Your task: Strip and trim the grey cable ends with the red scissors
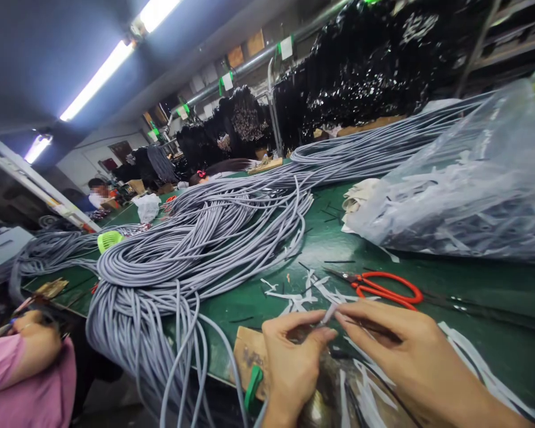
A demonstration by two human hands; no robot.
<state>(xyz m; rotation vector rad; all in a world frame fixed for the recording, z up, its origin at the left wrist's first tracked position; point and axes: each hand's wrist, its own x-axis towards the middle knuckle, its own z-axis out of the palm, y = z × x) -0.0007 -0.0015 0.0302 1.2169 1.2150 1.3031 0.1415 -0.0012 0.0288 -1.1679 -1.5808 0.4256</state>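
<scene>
Near the front edge of the green table, my left hand [294,353] pinches a small pale strip [329,314] between thumb and fingertips. Close beside it, the fingertips of my right hand [395,342] are closed on the same strip's other end. A thin dark wire runs under my right hand; I cannot tell whether that hand also grips it. Just beyond my hands lie loose white strips [310,291] and red-handled scissors [386,286]. Below my hands are more white strips [368,392] and a piece of wood [251,353] with a green clip [253,386].
Bundles of grey cable [160,255] cover the left and back of the green table [472,279] and hang over its edge. A clear plastic bag [472,196] full of pieces stands at right. A person in a pink sleeve [31,374] works at left. Black bundles [356,65] hang behind.
</scene>
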